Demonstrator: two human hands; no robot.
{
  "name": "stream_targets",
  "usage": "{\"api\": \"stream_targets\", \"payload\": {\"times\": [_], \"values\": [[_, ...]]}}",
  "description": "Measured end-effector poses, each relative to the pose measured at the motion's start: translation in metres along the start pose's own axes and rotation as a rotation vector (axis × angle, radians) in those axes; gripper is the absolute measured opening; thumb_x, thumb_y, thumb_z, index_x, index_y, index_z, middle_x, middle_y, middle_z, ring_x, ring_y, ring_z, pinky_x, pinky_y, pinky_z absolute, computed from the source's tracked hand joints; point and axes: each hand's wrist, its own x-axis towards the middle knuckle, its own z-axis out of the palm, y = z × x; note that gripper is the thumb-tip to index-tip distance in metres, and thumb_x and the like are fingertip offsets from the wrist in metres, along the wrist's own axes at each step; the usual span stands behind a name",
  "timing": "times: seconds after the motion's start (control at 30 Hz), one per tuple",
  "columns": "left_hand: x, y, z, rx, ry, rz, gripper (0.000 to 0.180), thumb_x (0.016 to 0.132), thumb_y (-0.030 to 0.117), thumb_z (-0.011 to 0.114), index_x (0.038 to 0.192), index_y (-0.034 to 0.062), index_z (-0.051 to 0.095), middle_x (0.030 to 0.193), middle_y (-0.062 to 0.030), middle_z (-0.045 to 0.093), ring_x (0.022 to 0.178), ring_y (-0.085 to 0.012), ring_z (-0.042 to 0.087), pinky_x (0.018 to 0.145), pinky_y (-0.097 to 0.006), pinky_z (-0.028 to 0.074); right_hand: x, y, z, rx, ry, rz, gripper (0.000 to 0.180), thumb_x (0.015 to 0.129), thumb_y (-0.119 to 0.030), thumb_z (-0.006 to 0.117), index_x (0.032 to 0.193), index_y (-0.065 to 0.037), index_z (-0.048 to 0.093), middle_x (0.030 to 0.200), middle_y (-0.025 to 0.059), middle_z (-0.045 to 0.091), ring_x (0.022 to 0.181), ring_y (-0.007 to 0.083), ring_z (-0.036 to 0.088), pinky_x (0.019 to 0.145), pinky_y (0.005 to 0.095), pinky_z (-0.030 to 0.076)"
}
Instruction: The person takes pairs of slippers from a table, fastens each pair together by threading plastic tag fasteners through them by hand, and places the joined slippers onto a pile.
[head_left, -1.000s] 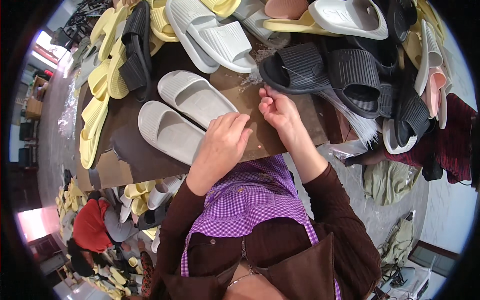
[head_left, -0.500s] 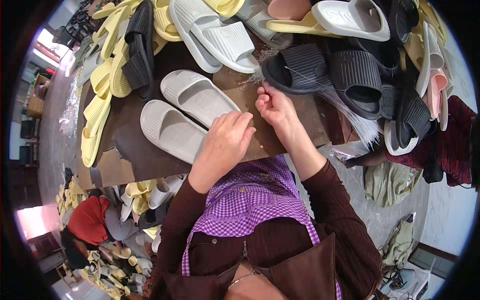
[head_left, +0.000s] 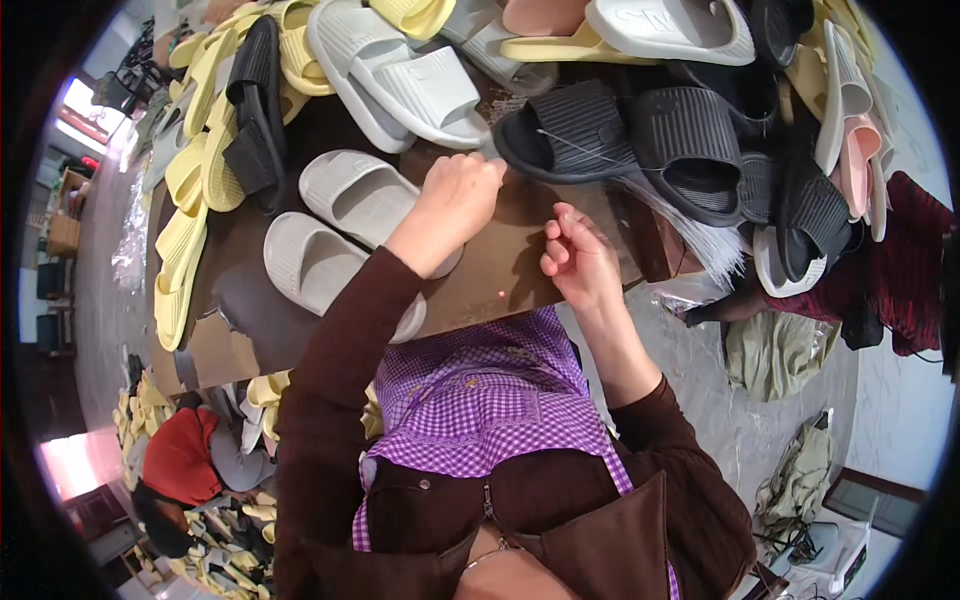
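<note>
Two light grey slide sandals lie side by side on the brown tabletop, the nearer one (head_left: 325, 268) partly behind my left sleeve and the farther one (head_left: 338, 180) beyond it. My left hand (head_left: 452, 207) is closed above the table, just right of the farther slide; its fingertips point away and whatever they pinch is hidden. To its right, my right hand (head_left: 582, 258) hovers over the table's front edge with palm turned up and fingers curled in. I cannot make out anything in it. Beyond both hands lies a black ribbed slide (head_left: 585, 132) with thin clear strands across it.
A bundle of thin clear plastic strands (head_left: 705, 232) hangs off the table's right side. White slides (head_left: 415, 95), yellow slides (head_left: 180, 255) and more black slides (head_left: 690, 150) are heaped along the back and sides. A person in a red top (head_left: 185, 455) bends over slides at lower left.
My left hand has moved away from me, toward the back of the table. My right hand has drawn back toward me, away from the black slide. The whole view has shifted slightly.
</note>
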Motion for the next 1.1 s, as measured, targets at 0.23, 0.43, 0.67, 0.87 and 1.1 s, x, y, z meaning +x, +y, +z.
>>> {"api": "stream_targets", "payload": {"times": [0.23, 0.43, 0.67, 0.87, 1.1], "values": [[0.008, -0.008, 0.031, 0.058, 0.014, 0.050, 0.011, 0.076, 0.008, 0.052, 0.075, 0.0037, 0.062, 0.070, -0.0159, 0.061, 0.069, -0.0311, 0.063, 0.062, -0.043, 0.048, -0.004, -0.022, -0.037, 0.041, 0.038, -0.233, 0.016, 0.094, -0.014, 0.050, 0.108, -0.006, 0.053, 0.081, 0.0047, 0.055, 0.054, 0.0099, 0.045, 0.048, 0.0271, 0.040], [-0.004, -0.004, 0.017, 0.133, 0.043, 0.119, 0.009, 0.075, 0.007, 0.053, 0.075, 0.0040, 0.062, 0.072, -0.0154, 0.059, 0.068, -0.0297, 0.062, 0.059, -0.043, 0.048, -0.005, -0.024, -0.048, 0.051, 0.095, -0.259, 0.015, 0.094, -0.014, 0.051, 0.106, -0.006, 0.054, 0.082, 0.0048, 0.056, 0.054, 0.0099, 0.045, 0.048, 0.0276, 0.041], [-0.047, 0.031, -0.041, -0.213, 0.067, -0.049, 0.002, 0.078, 0.002, 0.054, 0.080, 0.0025, 0.055, 0.074, -0.0149, 0.055, 0.068, -0.0342, 0.058, 0.060, -0.043, 0.047, -0.008, -0.022, -0.046, -0.001, 0.085, -0.258, 0.017, 0.094, -0.015, 0.051, 0.107, -0.006, 0.055, 0.082, 0.0054, 0.056, 0.054, 0.0097, 0.046, 0.048, 0.0278, 0.042], [-0.104, 0.034, -0.068, -0.336, 0.054, -0.224, 0.005, 0.081, 0.003, 0.058, 0.085, -0.0012, 0.058, 0.080, -0.0176, 0.059, 0.073, -0.0358, 0.060, 0.063, -0.040, 0.047, -0.019, -0.010, -0.030, -0.180, 0.010, -0.128, 0.020, 0.094, -0.018, 0.052, 0.108, -0.004, 0.053, 0.082, 0.0057, 0.057, 0.054, 0.0089, 0.047, 0.047, 0.0269, 0.042], [-0.156, 0.045, -0.079, -0.421, 0.100, -0.389, 0.007, 0.081, 0.002, 0.058, 0.086, -0.0022, 0.060, 0.077, -0.0182, 0.061, 0.067, -0.0342, 0.060, 0.061, -0.035, 0.048, -0.022, 0.005, 0.013, -0.203, -0.106, 0.052, 0.025, 0.095, -0.024, 0.050, 0.107, -0.002, 0.053, 0.076, 0.0025, 0.052, 0.052, 0.0074, 0.042, 0.045, 0.0256, 0.039]]}}
